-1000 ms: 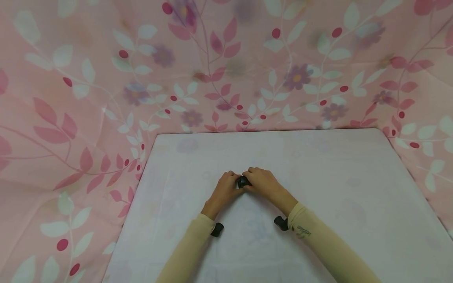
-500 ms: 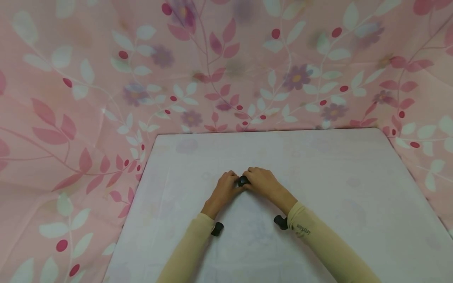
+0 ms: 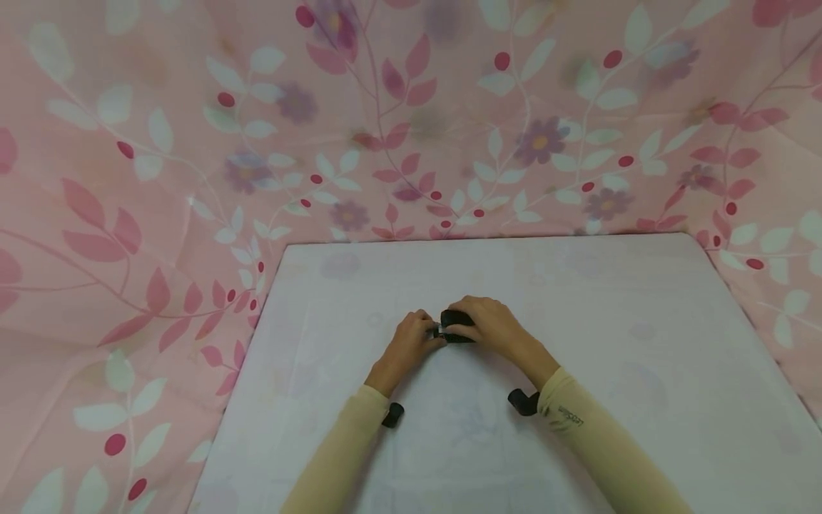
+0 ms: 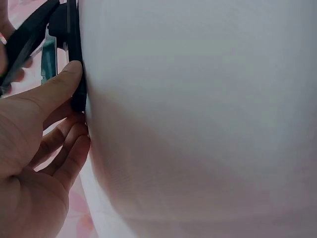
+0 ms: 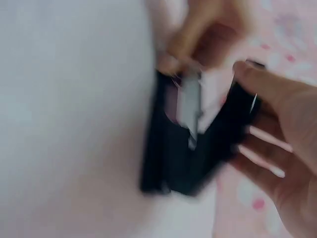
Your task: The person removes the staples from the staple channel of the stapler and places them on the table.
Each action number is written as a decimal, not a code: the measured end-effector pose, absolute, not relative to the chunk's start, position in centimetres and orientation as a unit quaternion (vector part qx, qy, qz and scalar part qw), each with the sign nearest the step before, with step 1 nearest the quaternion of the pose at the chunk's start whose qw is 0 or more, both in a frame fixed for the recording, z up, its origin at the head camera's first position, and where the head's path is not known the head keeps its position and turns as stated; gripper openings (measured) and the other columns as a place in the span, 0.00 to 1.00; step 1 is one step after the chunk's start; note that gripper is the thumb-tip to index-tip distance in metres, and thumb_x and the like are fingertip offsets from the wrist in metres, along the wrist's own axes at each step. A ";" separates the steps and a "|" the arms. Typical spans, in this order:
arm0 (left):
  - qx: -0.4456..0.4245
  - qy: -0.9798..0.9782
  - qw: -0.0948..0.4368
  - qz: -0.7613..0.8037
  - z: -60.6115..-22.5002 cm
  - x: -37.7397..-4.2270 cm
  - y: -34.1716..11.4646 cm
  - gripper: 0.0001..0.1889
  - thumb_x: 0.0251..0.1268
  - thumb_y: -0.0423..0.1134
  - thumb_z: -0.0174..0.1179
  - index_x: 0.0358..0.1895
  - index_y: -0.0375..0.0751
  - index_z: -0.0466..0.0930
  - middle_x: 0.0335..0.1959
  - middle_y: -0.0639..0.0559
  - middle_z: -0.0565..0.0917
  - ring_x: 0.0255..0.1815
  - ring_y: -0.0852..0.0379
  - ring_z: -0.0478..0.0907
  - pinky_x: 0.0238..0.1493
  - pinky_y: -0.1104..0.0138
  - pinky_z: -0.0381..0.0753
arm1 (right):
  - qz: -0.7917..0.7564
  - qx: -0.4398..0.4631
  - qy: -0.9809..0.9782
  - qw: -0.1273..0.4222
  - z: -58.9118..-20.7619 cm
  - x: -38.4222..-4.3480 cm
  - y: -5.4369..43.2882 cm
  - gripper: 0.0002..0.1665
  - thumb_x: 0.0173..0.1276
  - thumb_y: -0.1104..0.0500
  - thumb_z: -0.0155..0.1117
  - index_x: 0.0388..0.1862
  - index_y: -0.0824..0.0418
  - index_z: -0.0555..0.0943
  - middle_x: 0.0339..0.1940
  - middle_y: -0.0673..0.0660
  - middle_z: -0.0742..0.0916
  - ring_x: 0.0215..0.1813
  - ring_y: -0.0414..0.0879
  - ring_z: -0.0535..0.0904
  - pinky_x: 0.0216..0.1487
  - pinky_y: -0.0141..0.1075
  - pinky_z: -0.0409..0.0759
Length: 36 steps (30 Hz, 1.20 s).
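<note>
A small black stapler (image 3: 457, 325) stands on the white tabletop between the two hands, its top arm swung up from the base. In the right wrist view a silver metal magazine (image 5: 189, 106) shows between the raised black top arm (image 5: 223, 126) and the base (image 5: 152, 144); this view is blurred. The left hand (image 3: 409, 344) pinches the base's end, thumb on top, as the left wrist view also shows. The right hand (image 3: 497, 328) grips the raised top arm between thumb and fingers.
The white table (image 3: 578, 300) reaches out around the hands. Pink floral cloth (image 3: 411, 128) hangs behind it and at the sides. Black wrist camera mounts (image 3: 523, 401) stick out at both cuffs.
The right hand has moved right and slightly up, and the stapler's top arm has swung open with it. The left hand has stayed in place.
</note>
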<state>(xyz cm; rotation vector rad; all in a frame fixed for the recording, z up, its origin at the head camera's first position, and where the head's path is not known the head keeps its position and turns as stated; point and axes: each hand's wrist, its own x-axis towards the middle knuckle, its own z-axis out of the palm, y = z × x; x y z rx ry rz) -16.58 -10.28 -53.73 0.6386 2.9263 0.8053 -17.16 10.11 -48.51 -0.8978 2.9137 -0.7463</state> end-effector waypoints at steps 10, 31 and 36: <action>0.206 0.939 0.028 0.273 -53.6 -16.5 -10.2 0.19 0.56 0.44 0.72 0.48 0.38 0.87 0.42 0.47 0.82 0.42 0.53 0.75 0.44 0.63 0.74 | -0.375 -0.275 0.885 0.014 -46.9 -17.0 14.7 0.22 0.60 0.52 0.74 0.53 0.55 0.84 0.45 0.50 0.89 0.49 0.48 0.86 0.51 0.48 0.83; 0.199 0.943 0.046 0.263 -53.4 -16.4 -10.3 0.20 0.58 0.45 0.70 0.51 0.38 0.86 0.44 0.47 0.81 0.43 0.53 0.74 0.46 0.62 0.74 | -0.385 -0.231 0.893 -0.028 -49.2 -15.3 23.9 0.21 0.55 0.63 0.76 0.49 0.63 0.84 0.44 0.59 0.89 0.46 0.57 0.86 0.47 0.51 0.83; 0.196 0.943 0.048 0.266 -53.3 -16.4 -10.3 0.19 0.58 0.44 0.70 0.51 0.38 0.86 0.45 0.46 0.82 0.43 0.52 0.74 0.46 0.62 0.74 | -0.376 -0.217 0.900 -0.023 -50.3 -15.0 24.9 0.21 0.55 0.64 0.76 0.49 0.64 0.83 0.44 0.59 0.89 0.46 0.57 0.86 0.48 0.50 0.83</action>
